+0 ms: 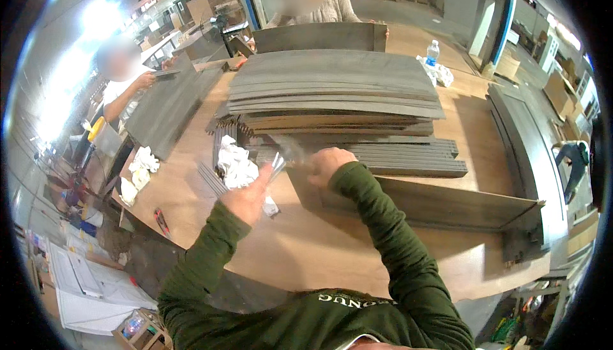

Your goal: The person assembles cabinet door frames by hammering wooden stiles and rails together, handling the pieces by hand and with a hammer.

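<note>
At the left of the frame, a red-and-dark tool (161, 221) lies on the table (306, 248). Left of centre, a crumpled white wad (237, 166) sits just beyond the left hand (248, 198), whose fingers grasp thin pale strips (277, 163). At centre, the right hand (333, 163) curls, blurred; I cannot tell whether its fingers hold anything. In the upper right, 1 bottle (432, 54) stands upright.
</note>
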Available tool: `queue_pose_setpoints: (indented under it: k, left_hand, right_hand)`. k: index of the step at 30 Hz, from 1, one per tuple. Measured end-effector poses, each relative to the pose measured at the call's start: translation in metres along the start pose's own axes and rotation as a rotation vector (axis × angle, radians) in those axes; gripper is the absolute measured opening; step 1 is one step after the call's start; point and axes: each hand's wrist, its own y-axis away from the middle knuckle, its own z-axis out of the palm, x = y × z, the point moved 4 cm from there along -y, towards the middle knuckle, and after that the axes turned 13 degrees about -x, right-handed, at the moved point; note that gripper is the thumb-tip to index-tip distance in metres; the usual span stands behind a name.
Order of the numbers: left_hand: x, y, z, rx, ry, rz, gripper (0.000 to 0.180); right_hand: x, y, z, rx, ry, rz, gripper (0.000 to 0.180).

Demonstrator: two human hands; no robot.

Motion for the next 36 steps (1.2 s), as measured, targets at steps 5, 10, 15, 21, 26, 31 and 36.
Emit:
queue_pose_setpoints:
  k: [5, 10, 15, 21, 26, 31, 36]
  left_hand:
    - [0.018, -0.011, -0.028, -0.016, 0.054, 0.076, 0.052]
    - [0.008, -0.008, -0.030, 0.173, -0.001, -0.017, 0.047]
    - [0.011, -0.009, -0.006, -0.345, -0.174, -0.069, 0.055]
    - [0.027, -0.011, -0.069, 0.264, 0.422, -0.095, 0.055]
    - [-0.010, -0.001, -0.003, -0.196, -0.178, -0.047, 0.053]
    - [0.025, -0.012, -0.053, 0.037, 0.239, -0.033, 0.051]
    - [0.021, -0.010, -0.037, 0.166, 0.245, -0.010, 0.051]
  right_hand:
    - [0.009, -0.002, 0.004, 0.041, 0.078, 0.008, 0.028]
    - [0.009, 0.002, 0.001, 0.026, 0.005, 0.009, 0.025]
    - [0.012, -0.012, 0.008, -0.012, 0.074, 0.012, 0.027]
    - [0.013, 0.006, -0.002, -0.109, 0.108, 0.144, 0.028]
    - [0.000, 0.001, -0.002, -0.072, 0.086, 0.060, 0.028]
    - [0.009, 0.006, 0.002, -0.082, 0.107, 0.113, 0.026]
    - [0.011, 0.003, 0.002, -0.043, 0.097, 0.090, 0.029]
